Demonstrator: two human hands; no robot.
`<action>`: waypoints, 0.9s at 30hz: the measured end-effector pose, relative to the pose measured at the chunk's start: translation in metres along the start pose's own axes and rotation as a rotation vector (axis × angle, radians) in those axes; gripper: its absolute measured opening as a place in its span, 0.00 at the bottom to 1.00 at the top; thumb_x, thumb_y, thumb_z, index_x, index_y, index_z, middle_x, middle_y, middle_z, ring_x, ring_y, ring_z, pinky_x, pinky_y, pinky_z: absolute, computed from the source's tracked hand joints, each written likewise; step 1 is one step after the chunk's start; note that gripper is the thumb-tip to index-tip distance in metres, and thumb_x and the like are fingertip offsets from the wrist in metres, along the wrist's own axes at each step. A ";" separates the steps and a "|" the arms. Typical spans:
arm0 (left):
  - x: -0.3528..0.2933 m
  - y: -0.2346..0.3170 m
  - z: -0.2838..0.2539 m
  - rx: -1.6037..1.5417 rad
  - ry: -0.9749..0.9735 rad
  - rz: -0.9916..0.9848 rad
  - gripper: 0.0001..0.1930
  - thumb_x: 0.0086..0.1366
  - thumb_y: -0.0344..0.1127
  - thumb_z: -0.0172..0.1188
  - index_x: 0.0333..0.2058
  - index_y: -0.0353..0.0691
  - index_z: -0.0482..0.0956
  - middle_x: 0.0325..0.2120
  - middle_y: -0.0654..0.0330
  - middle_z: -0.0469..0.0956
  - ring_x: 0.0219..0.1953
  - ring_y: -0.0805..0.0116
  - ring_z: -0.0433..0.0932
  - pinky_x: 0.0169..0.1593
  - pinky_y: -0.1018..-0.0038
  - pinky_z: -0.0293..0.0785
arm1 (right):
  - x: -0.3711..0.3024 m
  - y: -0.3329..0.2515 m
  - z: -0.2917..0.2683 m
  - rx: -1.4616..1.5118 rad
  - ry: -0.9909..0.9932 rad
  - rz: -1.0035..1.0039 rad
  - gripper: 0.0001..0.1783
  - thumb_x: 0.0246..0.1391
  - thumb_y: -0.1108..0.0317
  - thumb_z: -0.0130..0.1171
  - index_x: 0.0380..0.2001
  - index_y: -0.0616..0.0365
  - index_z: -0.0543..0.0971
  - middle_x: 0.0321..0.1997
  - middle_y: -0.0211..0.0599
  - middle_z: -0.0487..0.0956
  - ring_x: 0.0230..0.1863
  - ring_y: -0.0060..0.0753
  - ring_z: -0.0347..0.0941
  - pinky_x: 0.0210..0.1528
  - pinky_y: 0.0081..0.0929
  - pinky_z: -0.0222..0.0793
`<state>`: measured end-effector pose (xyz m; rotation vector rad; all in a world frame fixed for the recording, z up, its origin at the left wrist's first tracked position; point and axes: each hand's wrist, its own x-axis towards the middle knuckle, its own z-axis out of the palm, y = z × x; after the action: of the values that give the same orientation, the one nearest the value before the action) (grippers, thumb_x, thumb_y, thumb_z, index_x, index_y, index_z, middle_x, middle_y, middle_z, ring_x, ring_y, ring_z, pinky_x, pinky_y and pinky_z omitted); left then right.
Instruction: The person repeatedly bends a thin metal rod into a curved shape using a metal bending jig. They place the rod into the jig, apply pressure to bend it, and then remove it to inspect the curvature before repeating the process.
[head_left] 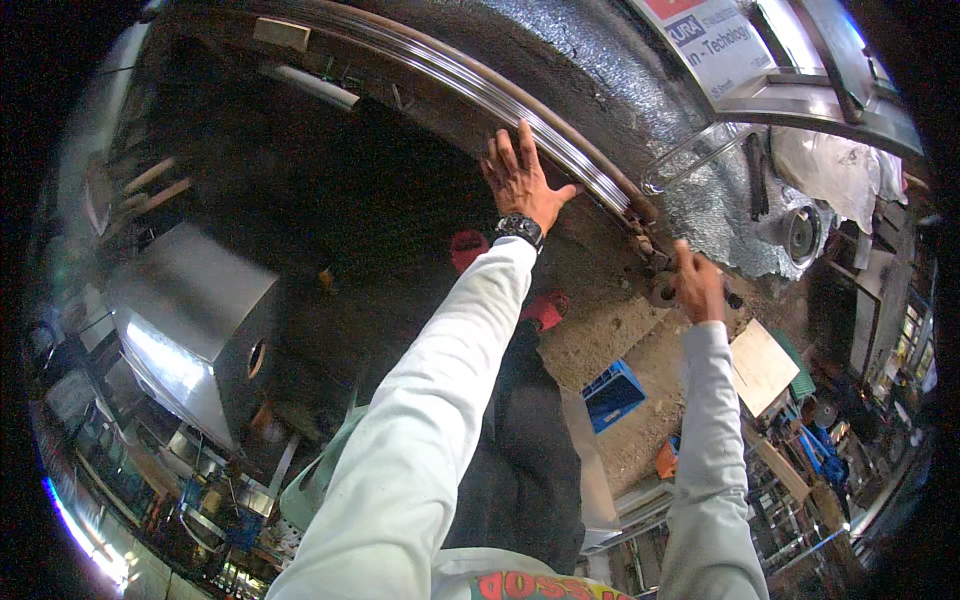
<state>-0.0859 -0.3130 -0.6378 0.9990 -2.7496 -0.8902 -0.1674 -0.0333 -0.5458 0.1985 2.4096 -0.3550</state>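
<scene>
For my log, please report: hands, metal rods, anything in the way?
Left hand open, spread at the shiny metal rods. Right hand curled near their end, grip unclear. Blue crate clear of rods and hands.

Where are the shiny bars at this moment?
In the head view, the shiny bars slant from the upper left to right of centre, past the left hand's fingers, ending up and left of the right hand.

A white long-sleeved shirt (410, 400) with a red-and-green print (548, 588) is being worn, along with dark trousers (530, 440), a black wristwatch (520, 229) and red footwear (546, 310).
</scene>
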 end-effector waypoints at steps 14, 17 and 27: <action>0.090 -0.003 -0.014 0.530 -0.372 0.714 0.58 0.44 0.71 0.74 0.66 0.38 0.64 0.65 0.48 0.60 0.71 0.49 0.52 0.76 0.56 0.46 | 0.050 0.101 -0.075 0.701 -0.334 -0.342 0.29 0.64 0.43 0.57 0.35 0.62 0.84 0.37 0.37 0.83 0.45 0.35 0.77 0.54 0.32 0.67; 0.114 -0.003 -0.011 0.577 -0.433 0.844 0.57 0.43 0.73 0.72 0.64 0.37 0.68 0.66 0.47 0.63 0.71 0.51 0.58 0.74 0.58 0.53 | 0.062 0.127 -0.059 0.647 -0.367 -0.409 0.30 0.65 0.41 0.54 0.28 0.60 0.81 0.28 0.33 0.78 0.37 0.34 0.73 0.46 0.30 0.66; 0.125 -0.012 0.005 0.641 -0.438 0.911 0.52 0.46 0.72 0.69 0.61 0.38 0.70 0.58 0.50 0.72 0.63 0.50 0.69 0.69 0.57 0.62 | 0.021 0.128 0.000 1.292 0.036 -0.698 0.26 0.67 0.50 0.51 0.27 0.63 0.79 0.23 0.33 0.75 0.24 0.26 0.66 0.28 0.26 0.60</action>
<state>-0.1781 -0.3942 -0.6627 -0.5571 -3.3445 -0.0632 -0.1535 0.0891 -0.5848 -0.0994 1.8309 -2.1692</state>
